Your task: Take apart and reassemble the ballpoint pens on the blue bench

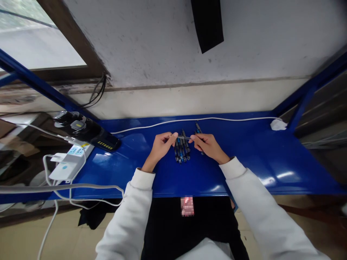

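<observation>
Where tabletop [252, 159] spreads, fingers [173, 138] pinch a likely pen [184, 137].

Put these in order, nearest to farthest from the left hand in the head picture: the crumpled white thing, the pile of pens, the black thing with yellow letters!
From the left hand:
1. pile of pens, just to its right
2. black thing with yellow letters, off to its left
3. crumpled white thing, far over on the right

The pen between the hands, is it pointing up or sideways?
Sideways. The pen runs across from the left hand to the right hand, crossing over the bunched pens on the blue table.
</observation>
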### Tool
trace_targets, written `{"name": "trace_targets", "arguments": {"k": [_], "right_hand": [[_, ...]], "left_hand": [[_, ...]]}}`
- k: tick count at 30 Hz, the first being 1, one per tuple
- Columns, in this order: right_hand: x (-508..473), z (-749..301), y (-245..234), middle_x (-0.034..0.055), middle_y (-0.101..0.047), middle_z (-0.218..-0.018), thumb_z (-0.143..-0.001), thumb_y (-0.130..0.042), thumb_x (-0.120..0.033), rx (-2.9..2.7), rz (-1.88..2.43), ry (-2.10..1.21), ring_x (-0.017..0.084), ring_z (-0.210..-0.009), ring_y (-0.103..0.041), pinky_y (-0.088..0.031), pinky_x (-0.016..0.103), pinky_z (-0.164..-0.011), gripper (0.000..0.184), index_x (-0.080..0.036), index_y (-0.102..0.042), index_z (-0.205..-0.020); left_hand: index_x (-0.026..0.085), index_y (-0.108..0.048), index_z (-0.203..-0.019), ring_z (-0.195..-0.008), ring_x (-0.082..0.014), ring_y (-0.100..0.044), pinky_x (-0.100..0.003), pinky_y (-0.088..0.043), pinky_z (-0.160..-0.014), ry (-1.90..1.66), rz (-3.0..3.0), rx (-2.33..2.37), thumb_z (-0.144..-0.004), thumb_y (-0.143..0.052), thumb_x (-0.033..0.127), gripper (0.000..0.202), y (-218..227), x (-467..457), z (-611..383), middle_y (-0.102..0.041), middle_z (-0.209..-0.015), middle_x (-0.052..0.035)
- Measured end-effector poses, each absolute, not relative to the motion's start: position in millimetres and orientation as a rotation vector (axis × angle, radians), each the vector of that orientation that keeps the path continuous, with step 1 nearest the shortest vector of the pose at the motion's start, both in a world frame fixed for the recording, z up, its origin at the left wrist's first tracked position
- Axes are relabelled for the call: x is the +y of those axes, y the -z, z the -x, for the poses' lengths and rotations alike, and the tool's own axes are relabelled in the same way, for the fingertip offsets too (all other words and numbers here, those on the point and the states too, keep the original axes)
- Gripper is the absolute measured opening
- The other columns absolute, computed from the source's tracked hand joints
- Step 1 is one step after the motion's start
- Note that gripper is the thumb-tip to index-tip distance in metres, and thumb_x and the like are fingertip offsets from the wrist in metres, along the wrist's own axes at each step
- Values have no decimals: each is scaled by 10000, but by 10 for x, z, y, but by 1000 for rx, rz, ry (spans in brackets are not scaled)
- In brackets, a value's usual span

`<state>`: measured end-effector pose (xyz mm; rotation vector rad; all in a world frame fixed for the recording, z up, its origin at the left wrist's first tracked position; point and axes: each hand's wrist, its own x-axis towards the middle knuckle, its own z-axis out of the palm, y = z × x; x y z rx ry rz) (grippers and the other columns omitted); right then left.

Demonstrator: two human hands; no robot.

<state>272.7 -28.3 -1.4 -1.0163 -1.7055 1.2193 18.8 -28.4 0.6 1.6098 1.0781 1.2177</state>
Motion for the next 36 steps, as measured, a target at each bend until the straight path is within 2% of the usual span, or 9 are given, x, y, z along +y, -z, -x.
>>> {"name": "trace_targets", "arguments": {"k": [6, 11, 16, 19, 22, 26, 30, 33, 36], "right_hand": [[-270, -2730, 75, -62, -489, -477, -1085, -662, -694, -1609, 983, -1530, 118, -457, -434, -384, 296, -541, 571, -187, -796, -860], [-263, -2748, 64, -36, -575, -631, -1043, -754, -636, -1697, 979, -1402, 130, -568, -488, -403, 299, -578, 446, -201, -839, -986], [-268, -2740, 39, -11, -633, -698, -1069, -722, -618, -1747, 973, -1224, 153, -629, -556, -449, 310, -619, 420, -220, -833, -988], [-261, -2740, 39, -7, -635, -703, -1072, -717, -619, -1729, 985, -1189, 155, -629, -561, -450, 311, -616, 431, -219, -797, -933], [-246, -2746, 50, -12, -620, -693, -1068, -726, -617, -1712, 999, -1160, 147, -616, -549, -436, 309, -610, 438, -218, -766, -893], [-239, -2729, 62, -1, -656, -739, -1059, -724, -638, -1675, 982, -1193, 149, -623, -573, -468, 310, -607, 438, -222, -758, -925], [-252, -2694, 56, 23, -753, -895, -1001, -801, -631, -1600, 956, -1282, 151, -653, -647, -502, 298, -578, 402, -239, -732, -1058], [-255, -2688, 52, 8, -746, -875, -975, -845, -599, -1574, 944, -1288, 150, -651, -667, -493, 287, -555, 392, -250, -695, -1072], [-249, -2698, 52, 9, -744, -875, -984, -840, -588, -1574, 930, -1279, 146, -646, -669, -501, 289, -564, 380, -248, -690, -1061]], "left_hand": [[201, -623, -660, -585, -136, -420, -321, -335, -602, -1201, -1726, 1130, -1054, -719, 639, 597, 5, -311, -179, -505, -606, 17], [198, -493, -550, -522, -117, -341, -333, -263, -560, -1173, -1701, 1177, -1067, -672, 679, 728, 22, -309, -164, -410, -530, 23], [198, -604, -540, -514, -133, -496, -318, -368, -580, -1110, -1647, 1100, -1070, -617, 738, 757, 23, -269, -146, -571, -513, -20], [197, -779, -816, -656, -167, -645, -304, -474, -659, -1170, -1577, 1063, -967, -806, 689, 516, 20, -257, -151, -740, -719, -39], [213, -833, -1097, -799, -193, -726, -315, -543, -760, -1227, -1498, 1025, -916, -916, 563, 403, 10, -266, -171, -820, -917, -59], [206, -826, -904, -713, -181, -688, -322, -536, -735, -1259, -1487, 1061, -945, -885, 568, 369, -7, -274, -192, -799, -806, -48], [200, -730, -680, -601, -150, -598, -305, -459, -642, -1203, -1556, 1149, -1026, -756, 649, 568, 15, -249, -190, -693, -635, -24], [191, -773, -754, -594, -149, -600, -302, -455, -630, -1132, -1546, 1129, -1014, -753, 678, 553, 48, -234, -191, -684, -630, -22], [201, -833, -1047, -700, -175, -682, -305, -513, -681, -1178, -1467, 1085, -916, -897, 611, 435, 51, -242, -200, -769, -786, -35]]}}
